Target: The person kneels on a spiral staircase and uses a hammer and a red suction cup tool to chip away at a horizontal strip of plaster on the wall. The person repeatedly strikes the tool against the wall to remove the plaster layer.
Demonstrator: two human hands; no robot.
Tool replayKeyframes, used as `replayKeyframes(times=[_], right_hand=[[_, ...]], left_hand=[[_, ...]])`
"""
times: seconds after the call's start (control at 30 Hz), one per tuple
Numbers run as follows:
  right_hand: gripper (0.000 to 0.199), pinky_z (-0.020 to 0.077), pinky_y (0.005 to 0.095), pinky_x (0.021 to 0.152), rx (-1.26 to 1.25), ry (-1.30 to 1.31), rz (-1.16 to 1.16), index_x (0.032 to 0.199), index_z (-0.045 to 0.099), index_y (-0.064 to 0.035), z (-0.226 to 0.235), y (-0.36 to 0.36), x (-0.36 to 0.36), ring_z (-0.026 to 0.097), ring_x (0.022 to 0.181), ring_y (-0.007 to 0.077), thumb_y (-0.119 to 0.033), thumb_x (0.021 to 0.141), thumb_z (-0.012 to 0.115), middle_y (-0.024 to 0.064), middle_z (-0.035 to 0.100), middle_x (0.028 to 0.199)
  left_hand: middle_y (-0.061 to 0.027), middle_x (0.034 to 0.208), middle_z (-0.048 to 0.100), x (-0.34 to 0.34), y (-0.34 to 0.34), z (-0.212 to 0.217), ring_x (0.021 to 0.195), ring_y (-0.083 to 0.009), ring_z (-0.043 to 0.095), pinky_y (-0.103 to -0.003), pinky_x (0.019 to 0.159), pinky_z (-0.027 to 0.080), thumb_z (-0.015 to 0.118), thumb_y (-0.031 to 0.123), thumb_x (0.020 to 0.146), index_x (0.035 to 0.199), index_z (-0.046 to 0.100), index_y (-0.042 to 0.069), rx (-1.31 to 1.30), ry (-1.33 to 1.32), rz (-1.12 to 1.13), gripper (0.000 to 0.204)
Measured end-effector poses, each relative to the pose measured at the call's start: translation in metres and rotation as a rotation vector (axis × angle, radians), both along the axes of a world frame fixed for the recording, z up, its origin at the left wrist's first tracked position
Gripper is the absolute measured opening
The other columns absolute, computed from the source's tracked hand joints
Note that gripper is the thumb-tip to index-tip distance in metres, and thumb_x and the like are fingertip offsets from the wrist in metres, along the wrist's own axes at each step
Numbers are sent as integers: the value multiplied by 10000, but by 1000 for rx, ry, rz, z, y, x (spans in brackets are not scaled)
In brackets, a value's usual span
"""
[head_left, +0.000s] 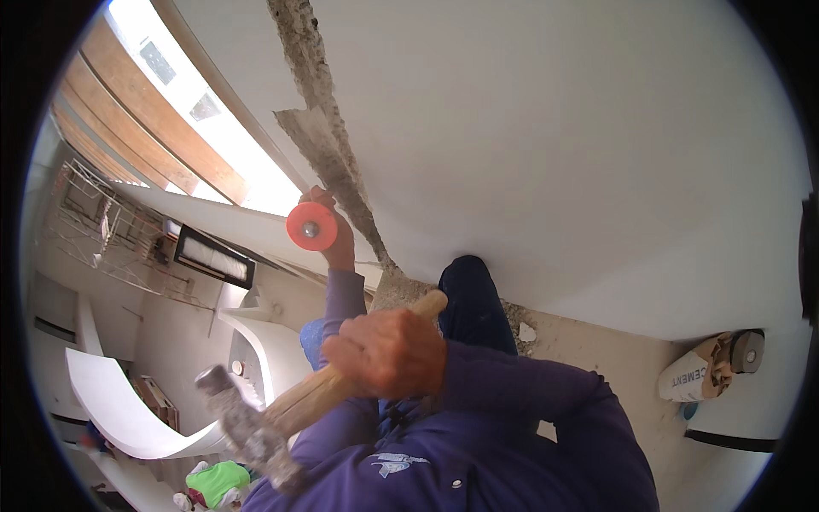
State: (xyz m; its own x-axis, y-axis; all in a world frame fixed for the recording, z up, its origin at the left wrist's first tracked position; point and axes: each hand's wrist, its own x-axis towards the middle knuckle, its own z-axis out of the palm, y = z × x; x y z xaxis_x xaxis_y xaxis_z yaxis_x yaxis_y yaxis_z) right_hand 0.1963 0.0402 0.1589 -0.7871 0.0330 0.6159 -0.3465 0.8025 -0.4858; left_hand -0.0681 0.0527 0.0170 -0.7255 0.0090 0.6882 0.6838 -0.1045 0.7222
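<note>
White plastered wall (554, 154) fills the view, a rough chased groove (328, 145) running down it. Left hand (337, 235) grips a chisel with orange guard (311, 226) at the groove; right hand (388, 352) clutches a hammer (256, 427) (drawn back). Strike squarely on the chisel head; room is open leftward.

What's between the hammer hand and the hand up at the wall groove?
In the head view, only the left forearm's purple sleeve spans between the right hand and left hand.
</note>
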Motion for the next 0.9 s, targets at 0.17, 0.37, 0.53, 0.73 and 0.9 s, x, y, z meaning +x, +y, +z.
replayKeyframes(times=[0.17, 0.37, 0.53, 0.73, 0.9], right_hand=[[399, 586, 493, 604, -179, -415, -259, 947, 612, -28, -56, 41, -22, 727, 674, 382, -423, 990, 656, 219, 703, 738], [378, 554, 454, 624, -532, -379, -227, 959, 661, 24, -54, 55, 26, 721, 693, 396, -352, 981, 699, 215, 698, 744], [294, 500, 354, 588, -773, -320, -264, 985, 709, 16, -103, 34, 62, 631, 603, 192, -278, 979, 719, 142, 651, 677], [320, 418, 297, 568, -929, -429, -251, 888, 676, 11, -134, 16, 72, 472, 623, 83, -287, 1000, 705, 14, 550, 647], [335, 436, 304, 589, -930, -466, -240, 904, 684, 18, -133, 13, 82, 497, 644, 87, -303, 996, 710, 26, 570, 669]], left_hand=[[-2, 865, 543, 6, 10, -8, 800, -124, 499, -297, 727, 429, 548, 123, 1049, 933, 626, 36, -17, -11, -33, 164], [22, 788, 498, -31, 19, 19, 724, -106, 453, -277, 666, 396, 527, 130, 1058, 873, 615, 51, -19, 25, -68, 220], [35, 715, 435, -39, 22, 68, 668, -94, 397, -264, 627, 364, 552, 136, 1049, 799, 569, 78, -47, -111, -263, 257], [-5, 615, 379, -44, -12, 101, 585, -149, 370, -369, 760, 479, 568, 142, 1014, 677, 409, 111, 102, -432, -854, 374], [-9, 662, 427, -43, -13, 116, 606, -133, 380, -327, 632, 380, 593, 162, 1002, 770, 509, 87, -34, -273, -819, 259]])
